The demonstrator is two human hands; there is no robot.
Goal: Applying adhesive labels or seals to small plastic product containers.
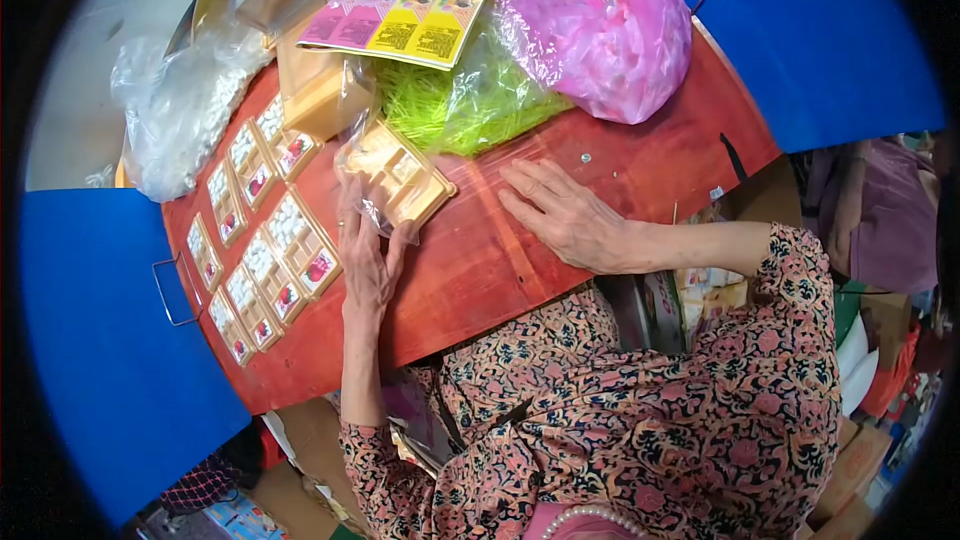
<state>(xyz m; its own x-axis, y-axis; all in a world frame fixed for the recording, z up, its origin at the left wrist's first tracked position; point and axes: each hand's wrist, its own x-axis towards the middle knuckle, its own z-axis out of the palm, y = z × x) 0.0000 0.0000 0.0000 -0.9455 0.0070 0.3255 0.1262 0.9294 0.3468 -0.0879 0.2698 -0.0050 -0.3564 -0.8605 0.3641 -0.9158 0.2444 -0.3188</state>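
Note:
My left hand [371, 265] holds a clear plastic bag [352, 162], with its fingers at the left side and its thumb by the near edge of a beige compartment tray [420, 202]. The plastic overlaps the tray's left part; how far the tray sits inside it I cannot tell. To the right, my right hand [570, 220] rests flat on the red tabletop [480, 280], fingers stretched and holding nothing. Left of my left hand lie rows of small beige trays [290, 225] with white pieces and strawberry pictures in their compartments.
Behind stand a stack of beige trays [318, 90], a bag of bright green shreds [425, 105], and pink and yellow printed sheets [400, 5]. A pink plastic bag [620, 30] lies far right. At the far left is a clear bag of white pieces [190, 105].

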